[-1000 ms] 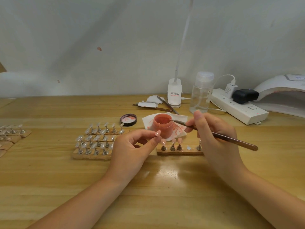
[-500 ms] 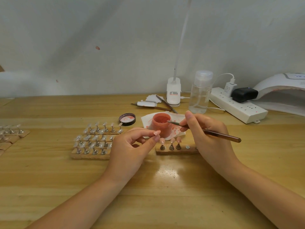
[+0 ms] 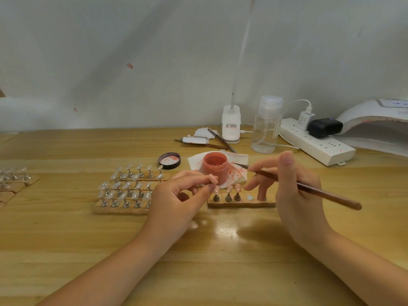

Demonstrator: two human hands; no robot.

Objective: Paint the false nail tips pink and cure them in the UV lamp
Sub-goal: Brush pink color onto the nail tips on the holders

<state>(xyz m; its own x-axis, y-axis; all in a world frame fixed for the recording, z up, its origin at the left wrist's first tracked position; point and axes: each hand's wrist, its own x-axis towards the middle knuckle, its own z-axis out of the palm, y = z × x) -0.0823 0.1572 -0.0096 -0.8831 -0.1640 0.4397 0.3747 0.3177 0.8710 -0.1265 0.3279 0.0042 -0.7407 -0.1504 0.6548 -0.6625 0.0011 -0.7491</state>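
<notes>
Head view: the left hand point(image 3: 176, 202) pinches a pink nail tip point(image 3: 212, 178) between thumb and forefinger, just in front of the paint jar point(image 3: 215, 165). The right hand point(image 3: 293, 191) pinches a brush point(image 3: 309, 189), bristles near the jar, its little finger resting on the wooden holder point(image 3: 241, 203). The UV lamp point(image 3: 375, 124) sits far right.

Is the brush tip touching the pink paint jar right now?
Apart. The head view shows the brush tip held to the right of the pink paint jar, with white tissue visible between them. The right hand grips the brush.
</notes>
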